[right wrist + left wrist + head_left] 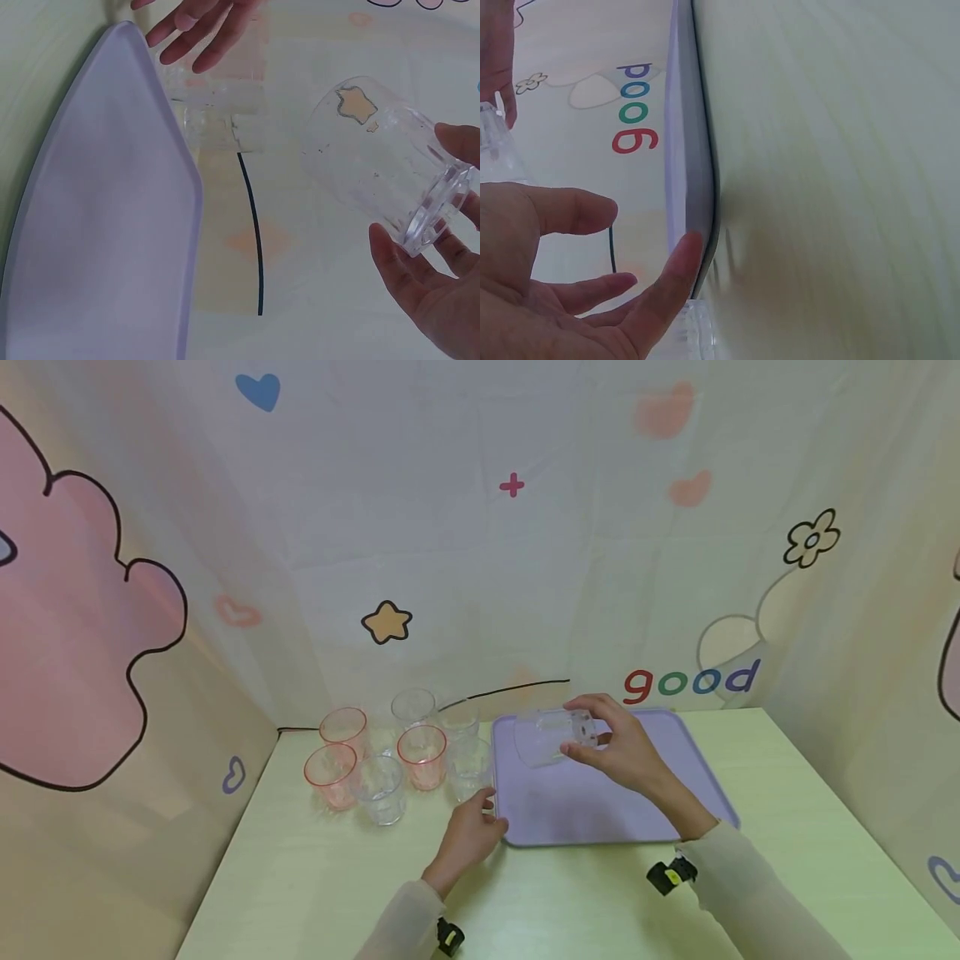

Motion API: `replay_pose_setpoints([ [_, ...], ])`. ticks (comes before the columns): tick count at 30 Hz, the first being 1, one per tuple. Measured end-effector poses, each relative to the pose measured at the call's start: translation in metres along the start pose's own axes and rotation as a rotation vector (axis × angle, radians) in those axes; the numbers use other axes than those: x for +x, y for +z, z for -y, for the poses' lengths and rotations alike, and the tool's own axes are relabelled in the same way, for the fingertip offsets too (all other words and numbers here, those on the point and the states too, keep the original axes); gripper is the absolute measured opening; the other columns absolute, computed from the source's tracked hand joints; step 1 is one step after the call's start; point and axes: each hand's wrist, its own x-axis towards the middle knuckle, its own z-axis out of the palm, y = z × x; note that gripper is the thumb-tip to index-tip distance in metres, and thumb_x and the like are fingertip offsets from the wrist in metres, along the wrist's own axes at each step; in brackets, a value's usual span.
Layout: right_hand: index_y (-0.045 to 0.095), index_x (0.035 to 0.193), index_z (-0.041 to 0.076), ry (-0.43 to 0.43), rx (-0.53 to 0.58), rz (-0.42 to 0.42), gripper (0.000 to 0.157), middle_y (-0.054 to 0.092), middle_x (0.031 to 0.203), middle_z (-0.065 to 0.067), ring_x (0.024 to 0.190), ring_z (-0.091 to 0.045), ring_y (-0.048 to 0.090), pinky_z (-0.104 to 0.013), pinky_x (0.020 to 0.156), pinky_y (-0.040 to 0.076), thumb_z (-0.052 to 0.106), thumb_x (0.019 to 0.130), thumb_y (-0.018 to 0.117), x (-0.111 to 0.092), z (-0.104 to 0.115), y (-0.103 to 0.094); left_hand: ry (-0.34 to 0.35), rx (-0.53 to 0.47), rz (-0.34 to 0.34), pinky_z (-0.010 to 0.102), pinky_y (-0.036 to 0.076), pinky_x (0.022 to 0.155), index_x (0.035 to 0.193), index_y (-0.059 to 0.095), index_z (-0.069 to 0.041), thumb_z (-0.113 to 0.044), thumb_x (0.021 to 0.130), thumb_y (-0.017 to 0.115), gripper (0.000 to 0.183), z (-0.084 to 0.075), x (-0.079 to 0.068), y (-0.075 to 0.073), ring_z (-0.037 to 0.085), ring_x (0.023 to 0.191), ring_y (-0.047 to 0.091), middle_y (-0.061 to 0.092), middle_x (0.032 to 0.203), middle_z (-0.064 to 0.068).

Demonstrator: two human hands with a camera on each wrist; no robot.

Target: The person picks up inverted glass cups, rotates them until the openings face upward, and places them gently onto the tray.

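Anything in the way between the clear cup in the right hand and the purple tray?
Nothing visible is. The right hand holds the clear cup tipped sideways over the purple tray, with nothing seen between them. The left hand is aside, at the tray's near left corner.

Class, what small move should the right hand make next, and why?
Probably turn the clear cup upright before lowering it: the right hand grips it near its base, tipped sideways and raised clear of the purple tray, which has bare space.
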Motion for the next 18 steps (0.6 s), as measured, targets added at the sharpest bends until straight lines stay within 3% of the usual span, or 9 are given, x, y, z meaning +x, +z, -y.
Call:
replay_pose_setpoints([
  [6,0.063,0.133,0.007,0.007,-0.028,0.01,0.054,0.056,0.136,-0.012,0.107,-0.031,0.059,-0.049,0.082,0.061,0.012,0.085,0.086,0.001,-0.004,0.001,0.021,0.117,-0.035,0.043,0.055,0.077,0.131,0.059,0.011,-0.004,0.079,0.071,0.056,0.002,0.002,0.009,0.024,0.085,0.064,0.066,0.104,0.019],
  [12,0.065,0.131,0.007,-0.017,-0.088,0.018,0.053,0.057,0.135,-0.012,0.11,-0.032,0.059,-0.048,0.08,0.061,0.014,0.084,0.087,0.003,-0.009,0.002,0.055,0.21,-0.073,0.046,0.051,0.076,0.128,0.06,0.013,-0.002,0.076,0.07,0.055,0.005,0.003,0.017,0.026,0.082,0.054,0.056,0.089,0.009],
  [18,0.065,0.13,0.006,-0.028,-0.119,0.022,0.053,0.057,0.135,-0.012,0.11,-0.033,0.059,-0.048,0.079,0.061,0.012,0.083,0.087,0.005,-0.014,0.004,0.057,0.237,-0.101,0.053,0.052,0.085,0.128,0.059,0.016,-0.001,0.075,0.067,0.056,0.005,0.006,0.023,0.039,0.091,0.06,0.06,0.099,0.021],
])
